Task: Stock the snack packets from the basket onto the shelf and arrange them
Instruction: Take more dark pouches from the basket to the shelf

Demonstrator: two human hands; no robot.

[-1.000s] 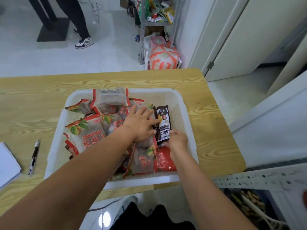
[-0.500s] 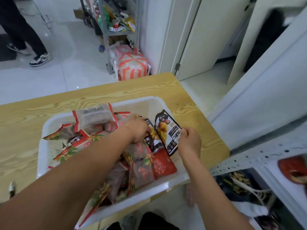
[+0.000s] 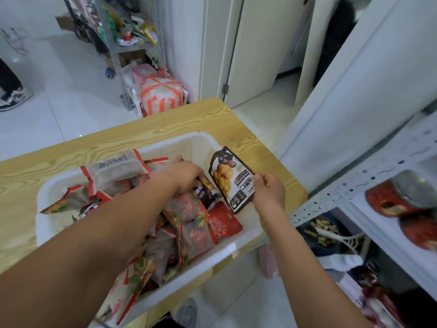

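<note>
Head view: your right hand (image 3: 268,194) pinches the black packet (image 3: 230,181) by its right edge, long axis pointing away from you, above the basket's (image 3: 246,240) right end. The shelf (image 3: 354,185) lies right of that hand, the nearer one. Your left hand (image 3: 186,177) curls onto a second dark packet (image 3: 204,192) among the red-trimmed packets (image 3: 189,233); whether it grips, I cannot tell.

Your wooden table (image 3: 189,119) stands on pale tiles (image 3: 71,74). Beyond it you have a cluttered metal rack (image 3: 118,55) (contents too jumbled to name), an orange-and-white bundle (image 3: 162,94) at its foot, a white door (image 3: 260,48) rightward, and a bystander's sneaker (image 3: 13,100) far left.
</note>
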